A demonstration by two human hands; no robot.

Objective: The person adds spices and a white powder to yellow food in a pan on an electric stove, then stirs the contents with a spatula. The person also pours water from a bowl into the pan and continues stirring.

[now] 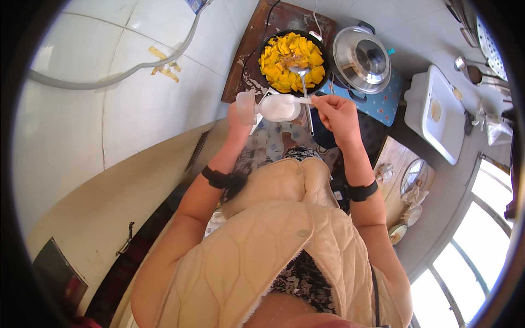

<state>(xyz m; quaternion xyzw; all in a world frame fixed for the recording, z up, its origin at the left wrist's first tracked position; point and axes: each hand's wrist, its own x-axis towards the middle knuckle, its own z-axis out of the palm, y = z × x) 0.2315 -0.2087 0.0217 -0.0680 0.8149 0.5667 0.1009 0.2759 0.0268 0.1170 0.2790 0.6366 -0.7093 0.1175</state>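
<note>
My left hand (238, 121) holds up a clear plastic seasoning jar (279, 117) of white granules, its lid (246, 108) tipped open towards the left. Between the thumb and fingers of my right hand (337, 115) is the handle of a small white plastic spoon (302, 100), whose bowl end is at the jar's mouth. Just beyond the jar stands a black frying pan (327, 78) full of sliced yellow-orange vegetable pieces (283, 53), perhaps pumpkin. A metal spatula (304, 82) leans in the pan, its handle sticking out towards me and passing behind the spoon.
The pan is on a worn brown wooden table (242, 78). Right of it, a lidded steel pot (361, 59) stands by a blue patterned surface (387, 100). Further right are a white sink (443, 119) and hanging ladles (471, 74). A grey hose (123, 78) crosses the tiled wall.
</note>
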